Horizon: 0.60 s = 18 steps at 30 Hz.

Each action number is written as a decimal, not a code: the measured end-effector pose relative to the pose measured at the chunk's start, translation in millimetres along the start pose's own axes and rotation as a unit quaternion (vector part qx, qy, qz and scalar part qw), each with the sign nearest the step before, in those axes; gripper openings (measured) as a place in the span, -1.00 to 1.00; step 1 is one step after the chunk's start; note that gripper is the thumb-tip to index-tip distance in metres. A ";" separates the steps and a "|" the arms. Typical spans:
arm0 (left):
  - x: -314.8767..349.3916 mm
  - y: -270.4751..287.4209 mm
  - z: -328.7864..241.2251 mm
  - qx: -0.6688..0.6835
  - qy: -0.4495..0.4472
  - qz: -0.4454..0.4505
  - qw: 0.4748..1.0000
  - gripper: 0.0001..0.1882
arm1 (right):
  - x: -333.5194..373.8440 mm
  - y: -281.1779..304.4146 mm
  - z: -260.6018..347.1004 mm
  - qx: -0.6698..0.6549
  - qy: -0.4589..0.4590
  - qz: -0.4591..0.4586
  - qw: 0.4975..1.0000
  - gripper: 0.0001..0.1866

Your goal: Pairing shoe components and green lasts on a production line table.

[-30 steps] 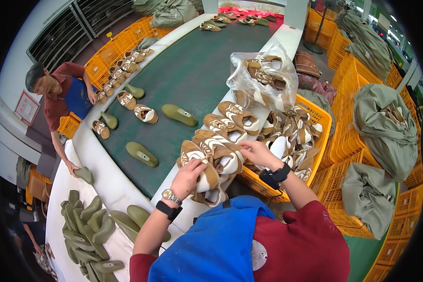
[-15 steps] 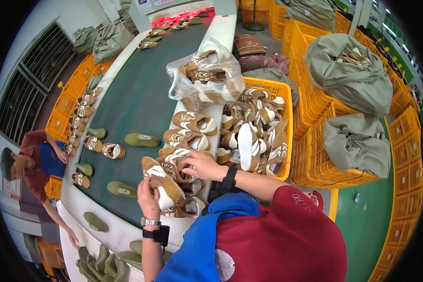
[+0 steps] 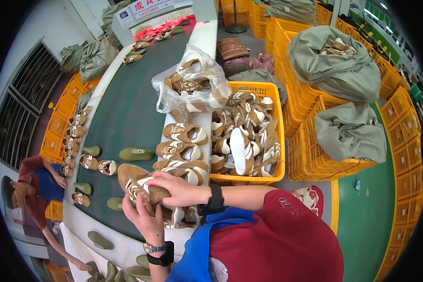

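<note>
Brown-and-white shoe (image 3: 135, 184) clamped between both hands at belt (image 3: 127, 127) edge: left hand (image 3: 143, 217) cupped underneath, right hand (image 3: 178, 189) pressed on top. Step judged: fitting. Green form (image 3: 136, 154) at 12 o'clock; yellow crate (image 3: 281, 141) at 2.

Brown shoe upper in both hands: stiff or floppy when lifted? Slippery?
The brown shoe upper probably flexes rather than holds rigid: it has no sole, and the uppers in the yellow crate lie bent over one another. Likely light, since the left hand and right hand hold it loosely. Its matte, suede-like surface suggests decent grip.
</note>
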State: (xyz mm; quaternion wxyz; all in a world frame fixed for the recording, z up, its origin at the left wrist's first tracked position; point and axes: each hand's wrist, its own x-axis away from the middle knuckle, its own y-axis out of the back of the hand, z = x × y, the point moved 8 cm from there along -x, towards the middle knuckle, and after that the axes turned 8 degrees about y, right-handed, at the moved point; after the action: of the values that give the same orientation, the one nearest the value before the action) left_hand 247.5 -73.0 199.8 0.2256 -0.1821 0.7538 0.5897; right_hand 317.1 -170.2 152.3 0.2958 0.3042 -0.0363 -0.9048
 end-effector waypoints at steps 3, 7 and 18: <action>21.1 -1.0 56.2 0.240 0.279 0.025 0.929 -0.31 | 3.8 -6.4 1.5 0.043 -0.017 -0.079 0.996 -0.43; 13.1 9.5 55.3 0.254 0.222 -0.035 0.941 -0.69 | 4.9 -2.0 9.6 0.040 0.008 -0.093 0.995 -0.54; 24.0 62.2 35.9 0.130 0.132 -0.182 0.966 -0.61 | -29.4 -25.2 76.7 0.219 0.198 -0.052 0.954 -0.67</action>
State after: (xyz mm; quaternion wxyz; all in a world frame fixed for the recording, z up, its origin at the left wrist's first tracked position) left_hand 198.3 -23.6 229.5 0.2493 -0.3616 0.8010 0.4067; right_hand 279.1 -141.9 224.0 0.1761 0.5363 -0.1579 -0.8102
